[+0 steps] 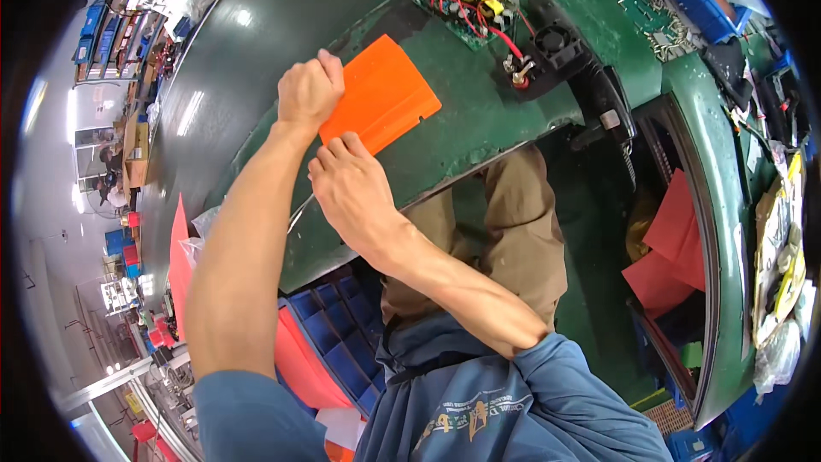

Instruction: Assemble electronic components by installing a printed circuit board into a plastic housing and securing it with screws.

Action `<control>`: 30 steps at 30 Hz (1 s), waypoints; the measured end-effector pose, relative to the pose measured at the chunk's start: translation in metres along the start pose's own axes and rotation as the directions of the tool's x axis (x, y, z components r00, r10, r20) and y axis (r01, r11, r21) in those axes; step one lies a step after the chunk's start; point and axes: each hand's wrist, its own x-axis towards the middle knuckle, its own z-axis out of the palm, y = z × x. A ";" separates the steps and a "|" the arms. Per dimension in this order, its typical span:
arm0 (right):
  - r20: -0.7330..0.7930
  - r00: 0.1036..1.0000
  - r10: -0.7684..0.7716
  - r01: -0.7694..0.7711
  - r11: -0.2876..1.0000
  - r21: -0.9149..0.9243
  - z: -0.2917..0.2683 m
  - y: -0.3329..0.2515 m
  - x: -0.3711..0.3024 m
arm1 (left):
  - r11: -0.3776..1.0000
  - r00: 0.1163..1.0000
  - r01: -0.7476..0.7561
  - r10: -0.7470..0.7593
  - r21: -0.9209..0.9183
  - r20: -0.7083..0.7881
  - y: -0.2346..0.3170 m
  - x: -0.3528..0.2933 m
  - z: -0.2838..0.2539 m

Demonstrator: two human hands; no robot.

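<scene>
The left hand (pixel 310 92) and right hand (pixel 352 192) curl their fingers at the left edges of an orange plastic sheet (pixel 392 90) (whether they pinch it, I cannot tell), over the green table (pixel 479 115), near a circuit board (pixel 466 13).

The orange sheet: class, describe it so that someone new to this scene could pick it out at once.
Start at the green table. Down and left from the circuit board with red wires, the person's left hand and right hand are at the left side of the orange sheet. Its bright orange colour sets it apart from the pinkish-red sheets at right.
</scene>
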 end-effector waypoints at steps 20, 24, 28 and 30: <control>0.089 0.982 -0.165 0.158 0.984 0.079 -0.073 0.099 -0.009 | 0.986 0.994 -0.090 0.098 -0.139 0.048 0.106 0.016 -0.033; -0.154 0.965 -0.213 0.228 0.969 0.092 -0.077 0.103 -0.004 | 0.972 0.983 -0.169 0.178 -0.161 0.046 0.136 0.037 -0.013; -0.091 0.993 -0.068 0.064 0.996 -0.055 -0.082 0.109 -0.005 | 0.994 0.996 -0.088 0.089 -0.071 0.006 0.144 0.047 -0.006; -0.099 0.995 -0.026 0.014 0.992 -0.126 -0.075 0.099 -0.005 | 0.994 0.993 -0.106 0.105 -0.031 -0.047 0.145 0.048 -0.006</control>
